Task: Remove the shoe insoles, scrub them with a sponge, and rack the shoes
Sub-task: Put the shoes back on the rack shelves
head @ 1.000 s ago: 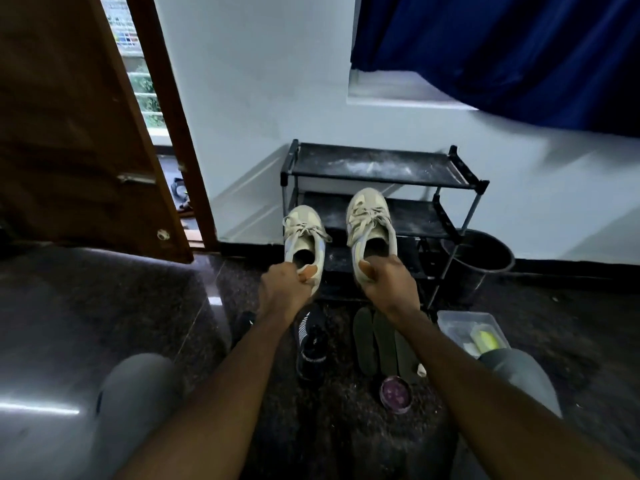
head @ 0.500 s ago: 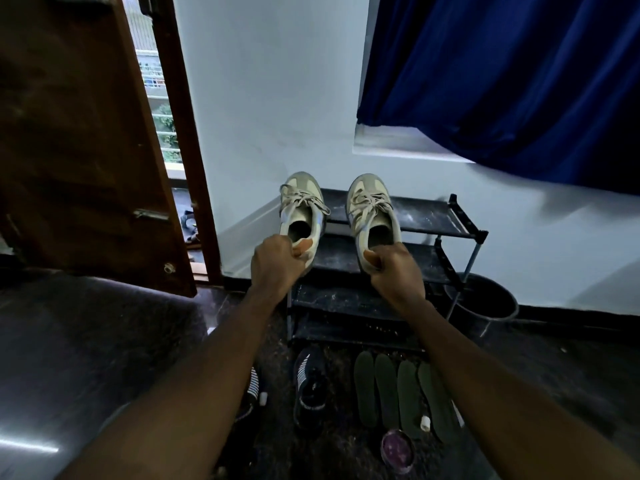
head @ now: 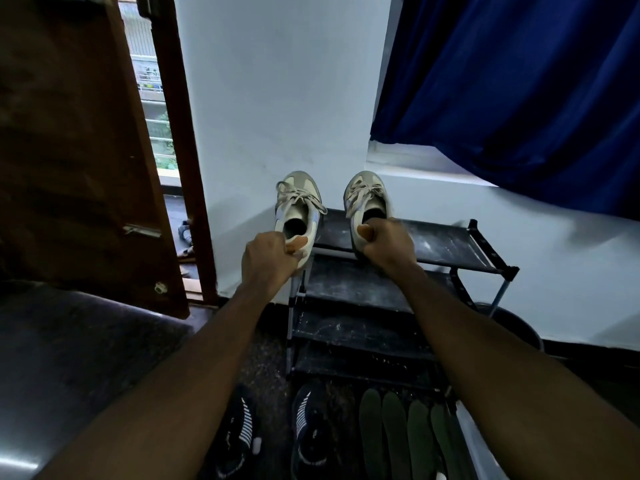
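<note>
My left hand [head: 268, 259] grips the heel of a beige lace-up sneaker [head: 298, 209], held just left of the black shoe rack's [head: 446, 245] top shelf. My right hand [head: 388, 245] grips the heel of the matching sneaker [head: 367, 199], which lies over the top shelf's left part, toe toward the wall. Both shoes point away from me. Several dark green insoles [head: 394, 431] lie side by side on the floor in front of the rack.
Two dark sneakers with white stripes [head: 308, 424] sit on the floor below my arms. A brown wooden door [head: 76, 150] stands open at left. A blue curtain [head: 519, 91] hangs at upper right. A dark bucket [head: 516, 327] stands right of the rack.
Both hands have lifted the beige sneakers from the middle-shelf height up to the rack's top shelf. The view has risen with them.
</note>
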